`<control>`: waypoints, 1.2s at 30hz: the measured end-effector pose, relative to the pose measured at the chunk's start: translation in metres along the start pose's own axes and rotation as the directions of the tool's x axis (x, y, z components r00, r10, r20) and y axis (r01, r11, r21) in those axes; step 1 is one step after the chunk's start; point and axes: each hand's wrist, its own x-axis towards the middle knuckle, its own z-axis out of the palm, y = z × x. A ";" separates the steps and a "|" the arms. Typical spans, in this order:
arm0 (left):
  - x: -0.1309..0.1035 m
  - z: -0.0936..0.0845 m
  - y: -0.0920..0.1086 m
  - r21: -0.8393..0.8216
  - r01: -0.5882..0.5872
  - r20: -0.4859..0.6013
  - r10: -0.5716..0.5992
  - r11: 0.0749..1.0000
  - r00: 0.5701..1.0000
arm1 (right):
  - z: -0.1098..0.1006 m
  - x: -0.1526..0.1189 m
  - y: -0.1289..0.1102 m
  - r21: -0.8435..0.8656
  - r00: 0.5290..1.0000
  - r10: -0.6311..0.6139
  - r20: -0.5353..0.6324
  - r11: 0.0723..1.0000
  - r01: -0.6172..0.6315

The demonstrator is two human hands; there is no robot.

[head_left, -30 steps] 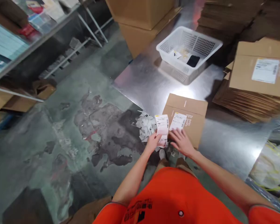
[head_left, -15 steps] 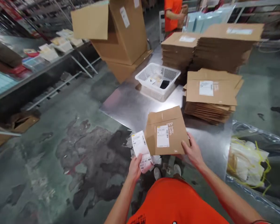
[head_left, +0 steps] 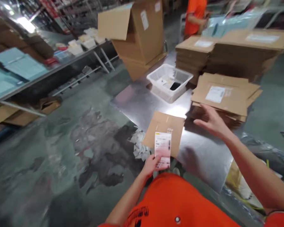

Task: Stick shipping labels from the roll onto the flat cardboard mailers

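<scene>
My left hand [head_left: 152,164] pinches the lower edge of a white printed shipping label [head_left: 162,145]. Behind the label, a flat brown cardboard mailer [head_left: 172,126] lies at the table's near edge, partly covered by it. My right hand [head_left: 209,121] is off that mailer, with thumb and fingers apart. Its fingertips are at the near edge of a stack of flat cardboard mailers [head_left: 229,97]; whether they touch is unclear. The top mailer of that stack bears a white label [head_left: 215,94].
A white plastic basket [head_left: 169,82] with small items stands on the metal table [head_left: 142,101]. Taller cardboard stacks [head_left: 243,56] rise behind. A large open carton [head_left: 142,37] is at the back left. A co-worker in orange [head_left: 195,17] stands beyond. Paper scraps [head_left: 139,146] lie near the floor.
My right hand has let go of the mailer and moved right to the stack. The left hand has brought the label over in front of the mailer. The view has shifted left.
</scene>
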 end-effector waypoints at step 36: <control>0.076 -0.153 -0.017 0.208 -0.094 -0.217 0.140 0.974 0.966 | 0.303 -0.028 -0.043 -0.378 0.954 -0.057 0.294 0.910 0.171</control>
